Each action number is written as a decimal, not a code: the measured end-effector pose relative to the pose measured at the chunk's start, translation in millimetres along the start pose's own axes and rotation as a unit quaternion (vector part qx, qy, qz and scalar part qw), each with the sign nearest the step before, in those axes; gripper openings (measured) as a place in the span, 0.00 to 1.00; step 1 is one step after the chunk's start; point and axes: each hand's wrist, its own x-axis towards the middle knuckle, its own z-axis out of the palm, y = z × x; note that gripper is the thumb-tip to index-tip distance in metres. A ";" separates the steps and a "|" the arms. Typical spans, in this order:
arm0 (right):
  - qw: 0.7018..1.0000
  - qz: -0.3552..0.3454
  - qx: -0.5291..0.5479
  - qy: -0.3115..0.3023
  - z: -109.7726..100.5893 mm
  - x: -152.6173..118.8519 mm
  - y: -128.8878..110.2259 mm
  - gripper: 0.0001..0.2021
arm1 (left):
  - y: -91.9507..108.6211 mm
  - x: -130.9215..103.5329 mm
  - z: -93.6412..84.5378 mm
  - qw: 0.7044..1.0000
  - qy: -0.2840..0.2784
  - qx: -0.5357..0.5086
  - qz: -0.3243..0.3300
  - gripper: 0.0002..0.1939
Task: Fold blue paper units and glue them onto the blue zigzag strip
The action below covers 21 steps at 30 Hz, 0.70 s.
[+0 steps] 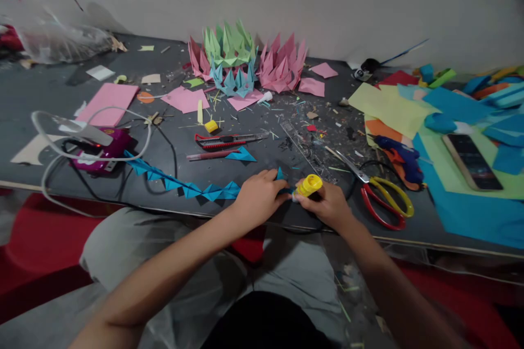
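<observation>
A chain of folded blue paper points (190,190) runs along the table's front edge, from the purple box to my left hand (262,196). The fingers of that hand are closed on the right end of the chain and press it against the table. My right hand (327,202) grips a yellow glue stick (310,185), tilted, its white tip down at the end of the blue strip. The exact contact there is partly hidden by my fingers. A loose folded blue piece (242,154) lies just beyond my left hand, over a red pen-like tool (210,156).
Red-and-yellow scissors (385,199) lie right of my right hand, near a clear ruler (307,150). A red cutter (229,140) and yellow cap (211,126) lie ahead. Folded paper crowns (229,46) stand behind. Phone (470,161), glue gun (403,158), and corded purple box (102,150) flank them.
</observation>
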 end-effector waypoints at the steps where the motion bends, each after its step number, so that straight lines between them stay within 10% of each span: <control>1: 1.000 0.005 -0.009 0.009 0.2 -0.5 0.3 0.13 | -0.3 1.0 -0.8 1.000 -0.003 0.000 0.000 0.13; 10: 0.959 0.149 0.129 0.204 -0.9 -5.6 2.7 0.09 | 6.0 28.6 -28.6 0.990 -0.131 0.043 0.011 0.21; 21: 0.952 0.141 0.171 0.213 -4.5 -1.6 -4.9 0.07 | 19.6 27.2 -44.1 0.973 -0.166 0.104 -0.123 0.18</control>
